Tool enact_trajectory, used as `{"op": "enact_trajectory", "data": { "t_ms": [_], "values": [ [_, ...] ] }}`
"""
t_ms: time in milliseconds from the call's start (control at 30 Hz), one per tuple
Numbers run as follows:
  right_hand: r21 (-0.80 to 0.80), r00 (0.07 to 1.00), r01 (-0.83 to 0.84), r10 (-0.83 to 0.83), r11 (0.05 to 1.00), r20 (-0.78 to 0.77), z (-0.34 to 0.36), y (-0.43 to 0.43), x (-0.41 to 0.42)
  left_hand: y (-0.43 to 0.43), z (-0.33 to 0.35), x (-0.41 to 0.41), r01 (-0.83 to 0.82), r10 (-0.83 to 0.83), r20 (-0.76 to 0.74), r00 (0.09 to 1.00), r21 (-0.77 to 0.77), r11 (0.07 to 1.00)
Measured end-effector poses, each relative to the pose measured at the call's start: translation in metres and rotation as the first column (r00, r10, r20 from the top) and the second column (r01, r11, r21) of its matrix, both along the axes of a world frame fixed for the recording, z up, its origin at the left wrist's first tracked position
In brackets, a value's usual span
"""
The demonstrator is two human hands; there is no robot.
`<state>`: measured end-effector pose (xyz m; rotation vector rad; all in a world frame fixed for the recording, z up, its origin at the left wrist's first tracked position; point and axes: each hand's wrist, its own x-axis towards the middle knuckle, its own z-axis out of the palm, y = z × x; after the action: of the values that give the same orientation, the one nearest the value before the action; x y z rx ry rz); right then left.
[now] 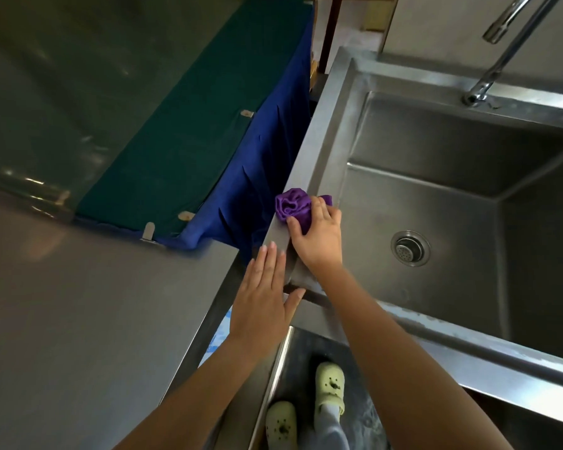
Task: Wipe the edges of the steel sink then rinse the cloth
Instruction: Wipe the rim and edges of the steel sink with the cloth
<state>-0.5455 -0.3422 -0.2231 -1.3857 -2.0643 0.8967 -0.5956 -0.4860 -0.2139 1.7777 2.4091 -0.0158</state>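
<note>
The steel sink (325, 131) fills the right half of the view, its left rim running from top centre down to the near corner. My right hand (319, 235) presses a bunched purple cloth (291, 206) onto that left rim, close to the near corner. The cloth bulges out beyond my fingertips. My left hand (264, 297) lies flat with fingers together on the sink's near-left corner, just below the right hand, and holds nothing. A drain strainer (410, 248) sits in the basin floor. The tap (501, 60) rises from the back rim at the top right.
A steel worktop (95, 303) adjoins the sink on the left. Behind it a table under green cloth (182, 147) with a blue skirt (257, 177) stands close to the sink's left side. My feet in pale green clogs (330, 381) show below the front rim.
</note>
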Motion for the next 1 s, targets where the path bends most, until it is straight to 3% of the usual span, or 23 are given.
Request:
{"op": "enact_trajectory", "data": {
  "t_ms": [767, 1000],
  "values": [
    [-0.068, 0.932, -0.216, 0.226, 0.974, 0.284, 0.032, -0.094, 0.058, -0.065, -0.002, 0.025, -0.056, 0.056, -0.003, 0.998, 0.062, 0.997],
    [0.025, 0.895, -0.182, 0.155, 0.983, 0.418, 0.033, -0.103, 0.092, -0.068, -0.007, 0.022, -0.031, 0.033, -0.018, 0.999, 0.07, 0.997]
  ]
}}
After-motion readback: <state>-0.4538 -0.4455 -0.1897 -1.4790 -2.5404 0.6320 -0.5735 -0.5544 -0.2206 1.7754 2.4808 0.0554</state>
